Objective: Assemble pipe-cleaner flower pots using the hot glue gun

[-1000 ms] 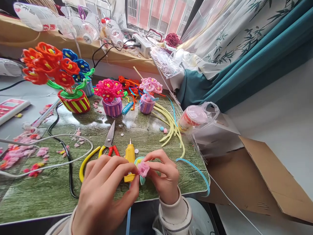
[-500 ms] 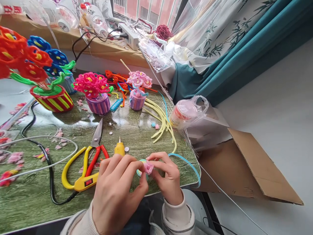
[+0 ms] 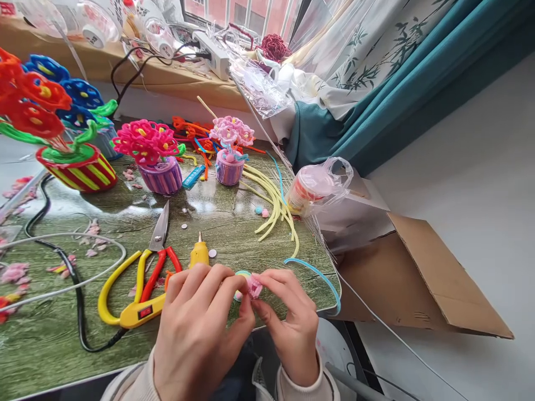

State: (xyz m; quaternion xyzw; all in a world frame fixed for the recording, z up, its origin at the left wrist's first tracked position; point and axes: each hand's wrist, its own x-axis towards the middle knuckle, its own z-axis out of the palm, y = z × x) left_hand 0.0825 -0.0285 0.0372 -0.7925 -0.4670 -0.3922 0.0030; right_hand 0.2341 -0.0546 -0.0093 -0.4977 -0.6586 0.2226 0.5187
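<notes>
One head view: left hand (image 3: pixel 201 328) and right hand (image 3: pixel 293 318) pinch a pink fuzzy piece (image 3: pixel 254 285), lower middle of frame, by front edge of desk (image 3: pixel 229 228). Too hard a squeeze might crush it; a slip could drop it over that edge. Glue gun (image 3: pixel 199 254) close beyond left knuckles could get knocked. Scissors (image 3: pixel 159 231) crowd lower left; I see more room up-frame.

You face a barred window (image 3: pixel 247 16), a pinkish facade (image 3: pixel 273 11) outside. Daylight glints off your green wood-grain desk (image 3: pixel 225 223). Tan fabric covers the windowsill (image 3: pixel 175 78). To your right: white leaf-printed curtain (image 3: pixel 355 61), teal curtain (image 3: pixel 376 106), then a plain whitish wall (image 3: pixel 472 195).
</notes>
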